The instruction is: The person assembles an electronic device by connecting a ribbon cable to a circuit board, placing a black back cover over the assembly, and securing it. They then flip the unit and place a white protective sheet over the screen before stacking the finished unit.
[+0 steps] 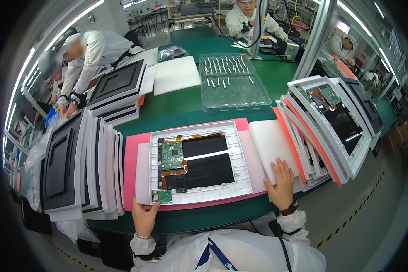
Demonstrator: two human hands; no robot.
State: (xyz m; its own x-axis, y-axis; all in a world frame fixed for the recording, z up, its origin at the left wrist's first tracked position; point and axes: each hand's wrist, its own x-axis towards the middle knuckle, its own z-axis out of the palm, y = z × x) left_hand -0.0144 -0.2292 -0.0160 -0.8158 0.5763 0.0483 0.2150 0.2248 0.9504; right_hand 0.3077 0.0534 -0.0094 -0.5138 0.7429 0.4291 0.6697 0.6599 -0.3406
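A white panel housing (242,167) lies open side up in front of me, with a green circuit board (172,155), black flat cells or plates (208,174) and orange ribbon cables in it. A small green board (162,196) sits at its near left corner. Under the housing are a white foam sheet (143,174) and a pink foam sheet (130,158). My left hand (143,218) is at the near left corner of the sheets, thumb and forefinger apart, other fingers partly hidden. My right hand (282,183) rests with spread fingers on a white foam sheet (269,140) to the right.
Stacked panels with black frames (63,158) stand at the left, more (115,84) behind them. At the right leans a stack of housings (356,154) with orange-red foam sheets. A clear tray (235,96) of small white-tipped parts lies beyond. Co-workers are at the far tables.
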